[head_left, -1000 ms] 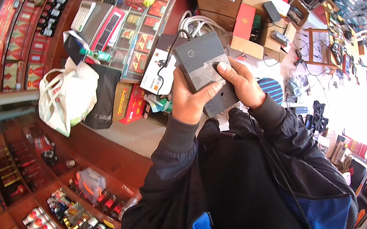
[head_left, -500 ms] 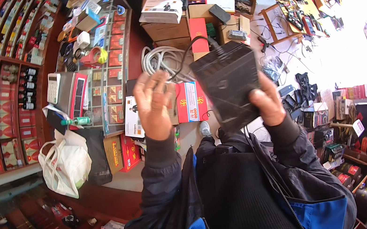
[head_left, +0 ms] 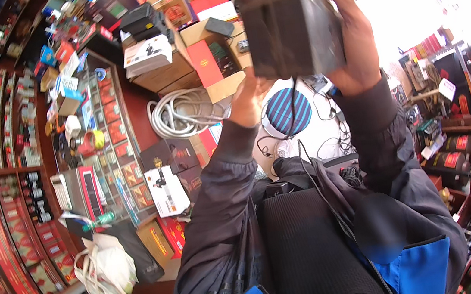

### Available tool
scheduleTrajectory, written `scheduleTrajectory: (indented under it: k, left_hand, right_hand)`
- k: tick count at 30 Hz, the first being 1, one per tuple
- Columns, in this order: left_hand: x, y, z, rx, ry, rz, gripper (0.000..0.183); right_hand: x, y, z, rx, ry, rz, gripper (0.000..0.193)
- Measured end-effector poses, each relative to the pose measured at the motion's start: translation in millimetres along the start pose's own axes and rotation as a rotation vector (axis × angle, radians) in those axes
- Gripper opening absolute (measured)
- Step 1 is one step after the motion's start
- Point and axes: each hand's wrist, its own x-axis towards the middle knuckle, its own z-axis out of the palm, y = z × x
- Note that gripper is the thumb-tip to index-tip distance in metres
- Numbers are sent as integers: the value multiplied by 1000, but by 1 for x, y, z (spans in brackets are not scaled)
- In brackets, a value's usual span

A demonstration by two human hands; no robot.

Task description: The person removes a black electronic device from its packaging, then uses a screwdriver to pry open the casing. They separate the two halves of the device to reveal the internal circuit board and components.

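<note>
A black power brick point(head_left: 277, 25), boxy and shiny, is raised high in front of me, its top cut off by the picture's upper edge. My right hand point(head_left: 357, 46) grips its right side, with the fingers up along the edge. At the lower left corner, my left hand point(head_left: 248, 101) closes on the brick, its fingers partly hidden behind it. A thin dark cord point(head_left: 295, 104) hangs below the brick.
A round stool with a blue striped top point(head_left: 289, 111) stands below the brick. Coiled grey cable point(head_left: 173, 117) lies left, near open cartons point(head_left: 217, 83). A glass display counter point(head_left: 115, 134) runs along the left, with a white bag point(head_left: 106, 268) beside it. Shelved goods point(head_left: 459, 153) stand right.
The power brick has moved up and its top has left the picture. My left hand, raised apart from it before, is now at its lower corner. The view has shifted, revealing the striped stool.
</note>
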Motion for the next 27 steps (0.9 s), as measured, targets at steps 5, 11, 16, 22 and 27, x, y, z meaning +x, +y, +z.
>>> scheduleTrajectory:
  k: [5,11,16,22,27]
  left_hand:
    - [-21,4,-6,-14,-298,-132,81]
    - [-47,15,3,319,70,-243,52]
    - [-17,11,-10,641,385,220,91]
    - [45,4,-49,909,341,398,119]
    - [32,-20,-72,529,171,21,26]
  right_hand:
    - [12,-28,11,-338,225,-52,58]
    - [25,-52,8,-358,110,-10,60]
    - [-1,-53,23,-339,178,33,59]
    - [-41,-50,37,-6,-216,-13,49]
    - [-50,-79,25,-88,-315,-215,51]
